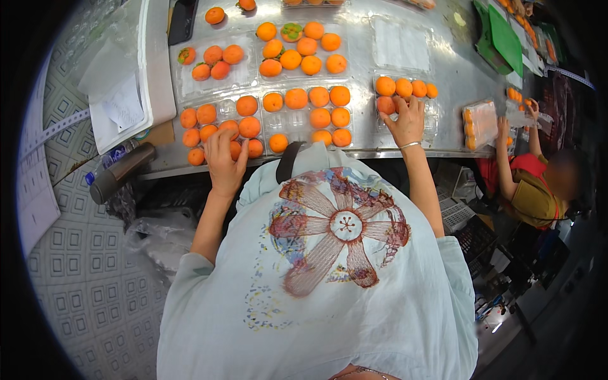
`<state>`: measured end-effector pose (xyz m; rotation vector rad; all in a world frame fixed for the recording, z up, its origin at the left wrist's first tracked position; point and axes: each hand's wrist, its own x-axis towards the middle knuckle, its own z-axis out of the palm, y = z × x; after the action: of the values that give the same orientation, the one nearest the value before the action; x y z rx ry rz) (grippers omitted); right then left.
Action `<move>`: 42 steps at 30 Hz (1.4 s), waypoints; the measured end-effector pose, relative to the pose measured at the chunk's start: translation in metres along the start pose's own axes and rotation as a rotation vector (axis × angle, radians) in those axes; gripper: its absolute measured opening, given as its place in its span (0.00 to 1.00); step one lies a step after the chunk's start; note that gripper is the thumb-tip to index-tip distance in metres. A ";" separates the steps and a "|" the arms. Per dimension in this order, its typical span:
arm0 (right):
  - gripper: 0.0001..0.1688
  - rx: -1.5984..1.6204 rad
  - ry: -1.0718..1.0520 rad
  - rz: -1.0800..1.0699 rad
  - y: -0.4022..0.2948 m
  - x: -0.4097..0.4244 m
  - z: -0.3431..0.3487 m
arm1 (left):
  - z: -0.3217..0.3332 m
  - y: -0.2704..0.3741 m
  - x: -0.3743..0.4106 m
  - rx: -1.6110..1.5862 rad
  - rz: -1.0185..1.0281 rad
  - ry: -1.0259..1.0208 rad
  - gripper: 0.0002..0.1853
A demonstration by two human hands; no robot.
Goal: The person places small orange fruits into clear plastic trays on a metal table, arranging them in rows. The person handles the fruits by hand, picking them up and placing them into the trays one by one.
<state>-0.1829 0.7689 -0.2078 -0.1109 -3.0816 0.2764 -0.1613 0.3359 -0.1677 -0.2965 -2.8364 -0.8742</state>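
My left hand reaches into the near-left clear plastic clamshell tray, its fingers and thumb around an orange persimmon. Other persimmons sit in the cups around it, and one cup in the far row is bare. Over the right-hand plastic tray, my right hand grips a persimmon mostly hidden by the fingers. Behind that hand stands a row of persimmons. Between my hands lies another tray with persimmons along its right side and several bare cups in its middle.
Loose persimmons lie on tray lids behind. A dark phone, a white foam box and a metal flask are at left. At right are a green container, a packed tray and a co-worker handling packaging.
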 end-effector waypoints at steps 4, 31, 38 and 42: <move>0.29 -0.089 0.037 0.162 -0.018 -0.004 0.005 | 0.004 0.004 0.009 -0.025 0.026 0.002 0.16; 0.39 1.880 -0.613 0.018 -0.114 0.004 -0.122 | -0.010 0.121 0.114 -1.428 -0.156 -0.783 0.32; 0.38 1.713 -0.510 -0.076 -0.129 0.015 -0.132 | -0.030 0.115 0.112 -1.076 0.029 -0.624 0.34; 0.38 1.569 -0.507 -0.077 -0.135 0.019 -0.134 | -0.050 0.119 0.114 -0.829 0.087 -0.604 0.35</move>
<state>-0.2036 0.6614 -0.0508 0.1642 -2.2063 2.7191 -0.2391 0.4202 -0.0393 -0.8958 -2.7019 -2.2191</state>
